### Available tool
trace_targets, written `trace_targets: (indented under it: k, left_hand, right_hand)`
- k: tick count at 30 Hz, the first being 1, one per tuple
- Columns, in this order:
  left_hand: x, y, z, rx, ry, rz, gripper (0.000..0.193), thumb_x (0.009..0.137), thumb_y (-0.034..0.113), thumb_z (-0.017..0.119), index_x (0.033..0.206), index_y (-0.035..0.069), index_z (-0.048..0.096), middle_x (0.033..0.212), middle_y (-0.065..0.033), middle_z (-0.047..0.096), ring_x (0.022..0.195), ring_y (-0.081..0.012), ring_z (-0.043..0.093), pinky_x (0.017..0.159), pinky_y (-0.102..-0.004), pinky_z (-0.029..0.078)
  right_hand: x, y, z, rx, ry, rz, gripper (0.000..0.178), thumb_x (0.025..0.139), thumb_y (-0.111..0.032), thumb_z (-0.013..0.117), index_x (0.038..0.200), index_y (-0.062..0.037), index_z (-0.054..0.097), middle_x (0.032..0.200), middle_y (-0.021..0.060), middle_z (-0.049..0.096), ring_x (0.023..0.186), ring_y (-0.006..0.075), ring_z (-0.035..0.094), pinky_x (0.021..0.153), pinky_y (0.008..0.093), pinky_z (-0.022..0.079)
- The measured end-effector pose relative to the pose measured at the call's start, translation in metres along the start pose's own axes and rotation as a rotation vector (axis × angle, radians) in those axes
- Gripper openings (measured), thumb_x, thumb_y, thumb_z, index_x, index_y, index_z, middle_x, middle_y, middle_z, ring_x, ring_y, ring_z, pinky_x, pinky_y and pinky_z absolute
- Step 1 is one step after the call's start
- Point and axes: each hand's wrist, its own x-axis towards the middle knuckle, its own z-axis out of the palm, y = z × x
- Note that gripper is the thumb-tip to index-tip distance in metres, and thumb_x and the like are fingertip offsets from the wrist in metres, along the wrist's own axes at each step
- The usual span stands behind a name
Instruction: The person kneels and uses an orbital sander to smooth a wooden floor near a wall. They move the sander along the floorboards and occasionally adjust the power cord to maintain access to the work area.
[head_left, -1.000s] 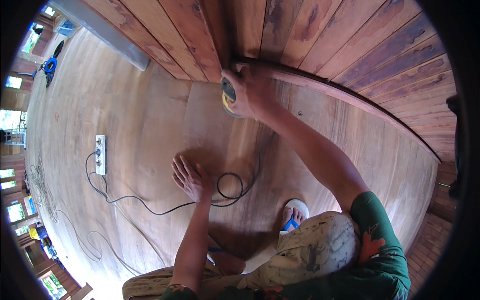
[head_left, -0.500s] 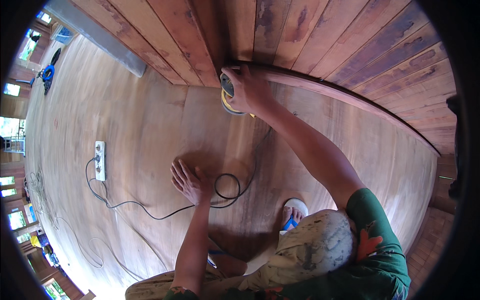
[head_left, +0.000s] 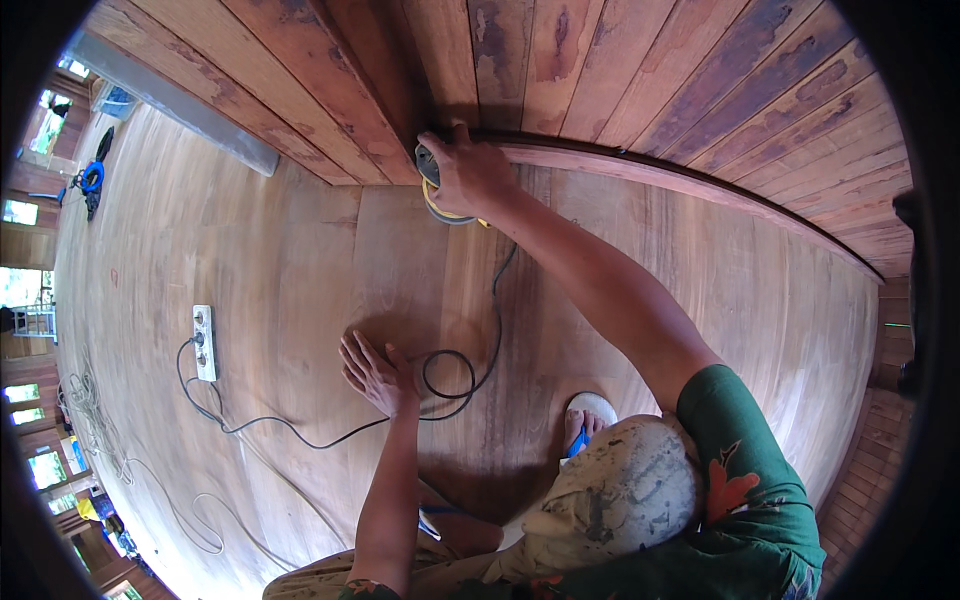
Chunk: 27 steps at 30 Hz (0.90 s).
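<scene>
My right hand (head_left: 468,180) is wrapped over the top of a black and yellow orbital sander (head_left: 430,168). The sander rests on the wooden floor (head_left: 300,260), tight in the corner where a wall post meets the baseboard. The hand hides much of its body. My left hand (head_left: 380,375) lies flat on the boards with fingers spread and holds nothing. A dark power cord (head_left: 497,290) trails from the sander, loops beside my left hand and runs left to a white power strip (head_left: 204,343).
The plank wall (head_left: 640,70), with its baseboard (head_left: 680,177), borders the far side. A grey sill (head_left: 180,105) lies at far left. Pale cable (head_left: 95,420) is tangled on the left floor. My sandalled foot (head_left: 588,422) and stained knee (head_left: 640,480) are close by.
The view has tilted slightly, shifting the wall and corner leftward in the picture. My right hand stays on the sander at the corner; my left hand stays flat on the floor.
</scene>
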Motion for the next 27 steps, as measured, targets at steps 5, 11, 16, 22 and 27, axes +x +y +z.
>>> trace_targets:
  k: [5, 11, 16, 22, 27]
  left_hand:
    - [0.0, -0.002, 0.002, -0.021, -0.004, 0.012, 0.069, 0.115, 0.045, 0.05, 0.175, 0.013, 0.037, 0.181, -0.0131, 0.034, 0.168, -0.034, 0.029, 0.136, -0.0567, 0.02]
    - [-0.001, -0.002, 0.001, 0.008, -0.009, 0.027, 0.07, 0.115, 0.044, 0.049, 0.175, 0.012, 0.034, 0.182, -0.0133, 0.034, 0.169, -0.0343, 0.028, 0.136, -0.0568, 0.019]
    - [-0.002, -0.004, -0.001, 0.016, -0.014, 0.052, 0.07, 0.115, 0.043, 0.049, 0.175, 0.012, 0.034, 0.182, -0.0143, 0.033, 0.169, -0.0346, 0.028, 0.136, -0.0569, 0.019]
    - [-0.01, -0.01, -0.001, -0.012, -0.024, 0.139, 0.07, 0.114, 0.041, 0.051, 0.175, 0.01, 0.035, 0.182, -0.017, 0.032, 0.169, -0.0365, 0.028, 0.135, -0.0585, 0.021]
    - [-0.021, -0.014, -0.005, 0.084, -0.105, 0.211, 0.072, 0.113, 0.041, 0.053, 0.176, 0.012, 0.034, 0.183, -0.0159, 0.03, 0.17, -0.0345, 0.025, 0.137, -0.0553, 0.021]
  right_hand:
    - [-0.001, 0.004, 0.0, 0.029, 0.018, -0.019, 0.08, 0.084, -0.034, 0.083, 0.159, -0.0238, 0.055, 0.136, 0.0283, 0.062, 0.099, 0.0494, 0.078, 0.087, 0.0551, 0.067]
    - [-0.016, -0.014, 0.003, 0.039, -0.022, -0.034, 0.085, 0.082, -0.026, 0.085, 0.16, -0.0214, 0.052, 0.134, 0.0288, 0.062, 0.103, 0.0463, 0.078, 0.09, 0.0537, 0.066]
    - [-0.027, -0.015, 0.006, 0.054, 0.033, -0.096, 0.084, 0.081, -0.03, 0.086, 0.158, -0.0226, 0.053, 0.138, 0.0304, 0.062, 0.099, 0.0473, 0.079, 0.087, 0.0534, 0.067]
    - [-0.041, -0.02, 0.013, 0.006, 0.041, -0.148, 0.086, 0.082, -0.033, 0.086, 0.16, -0.0247, 0.052, 0.142, 0.0296, 0.061, 0.103, 0.046, 0.079, 0.084, 0.0525, 0.068]
    - [-0.054, -0.029, 0.008, -0.006, -0.087, -0.164, 0.086, 0.083, -0.034, 0.085, 0.162, -0.0242, 0.052, 0.142, 0.028, 0.061, 0.105, 0.0425, 0.079, 0.086, 0.0506, 0.067]
